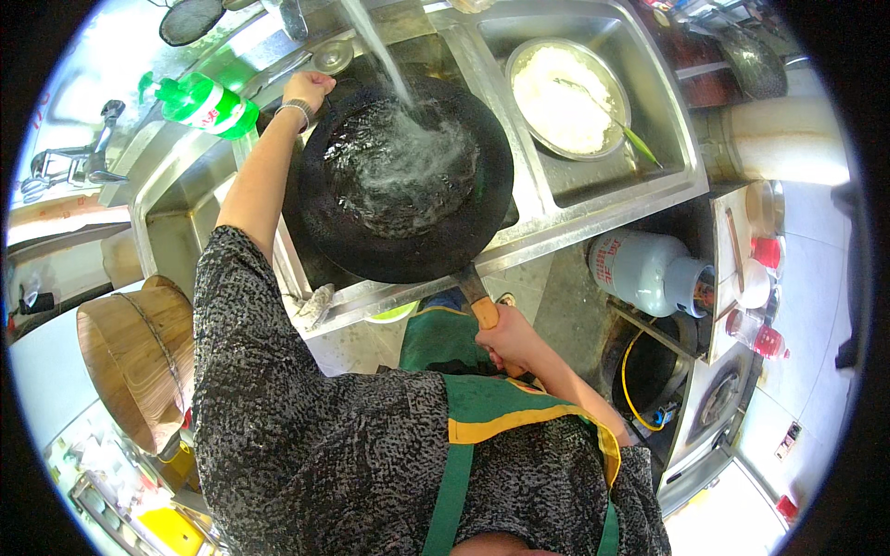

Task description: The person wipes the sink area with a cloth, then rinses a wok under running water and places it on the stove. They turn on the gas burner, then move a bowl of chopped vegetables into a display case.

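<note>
A black iron wok [334, 243] rests over the middle basin of a stainless steel sink [528, 160]. Water [410, 160] pours into it in a stream from above and churns inside. My right hand [511, 337] is wrapped around the wooden handle [484, 311], which points toward my body. At the wok's far left rim is my left hand [309, 90], its fingers curled by a small dark loop on the rim; whether they hold it is unclear. A steel lid-like disc [332, 57] lies just beyond that hand.
In the right basin sits a steel bowl [619, 90] of white rice [560, 104] with a green-handled utensil [641, 146]. Left stand a green pump bottle [212, 108] and a wooden bucket [132, 354]. A cloth [316, 306] lies on the sink edge. Right are a gas cylinder [636, 267] and burner [719, 396].
</note>
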Tool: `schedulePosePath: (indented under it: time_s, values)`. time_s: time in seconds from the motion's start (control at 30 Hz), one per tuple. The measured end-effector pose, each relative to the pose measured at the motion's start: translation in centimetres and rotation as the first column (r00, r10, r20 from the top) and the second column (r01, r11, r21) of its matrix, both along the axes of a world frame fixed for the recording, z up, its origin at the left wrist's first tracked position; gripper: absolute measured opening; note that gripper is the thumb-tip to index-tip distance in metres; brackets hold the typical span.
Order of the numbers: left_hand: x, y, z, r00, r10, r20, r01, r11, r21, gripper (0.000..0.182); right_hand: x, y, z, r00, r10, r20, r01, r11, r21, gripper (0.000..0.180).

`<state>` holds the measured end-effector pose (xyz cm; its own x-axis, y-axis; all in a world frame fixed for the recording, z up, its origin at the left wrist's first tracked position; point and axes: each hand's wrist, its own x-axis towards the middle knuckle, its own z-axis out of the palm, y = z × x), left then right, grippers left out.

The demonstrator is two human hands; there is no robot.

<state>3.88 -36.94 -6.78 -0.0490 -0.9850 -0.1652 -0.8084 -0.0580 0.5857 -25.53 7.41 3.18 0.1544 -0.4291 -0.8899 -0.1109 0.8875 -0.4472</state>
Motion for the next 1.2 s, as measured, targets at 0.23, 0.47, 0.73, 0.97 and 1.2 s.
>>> schedulePosePath:
  time_s: [0.23, 0.47, 0.73, 0.97, 1.2]
  values:
    - [-0.1, -0.2, -0.8, 0.999, -0.018, 0.041, 0.019, 1.000, -0.025, 0.021, 0.0, 0.0, 0.0, 1.000, 0.006, 0.004, -0.007, 1.000, 0.018, 0.017]
    - [-0.3, 0.0, -0.6, 0.989, -0.029, 0.144, 0.028, 1.000, 0.006, 0.025, 0.1, -0.1, -0.1, 1.000, 0.004, -0.006, -0.004, 1.000, 0.010, 0.018]
    - [-0.3, 0.2, -0.6, 0.998, 0.070, -0.002, -0.070, 0.995, -0.076, 0.026, 0.1, -0.3, 0.0, 1.000, 0.007, 0.008, -0.007, 1.000, 0.020, 0.019]
    - [-0.6, -0.3, 2.1, 0.834, 0.149, -0.531, -0.230, 0.969, -0.090, 0.029, 0.2, -0.2, -0.3, 1.000, 0.016, -0.027, -0.016, 1.000, 0.014, 0.019]
    - [-1.2, -0.5, 5.2, 0.622, -0.019, -0.783, -0.169, 0.973, -0.158, 0.027, 0.2, 0.0, -0.4, 0.999, 0.010, -0.039, -0.010, 1.000, 0.010, 0.018]
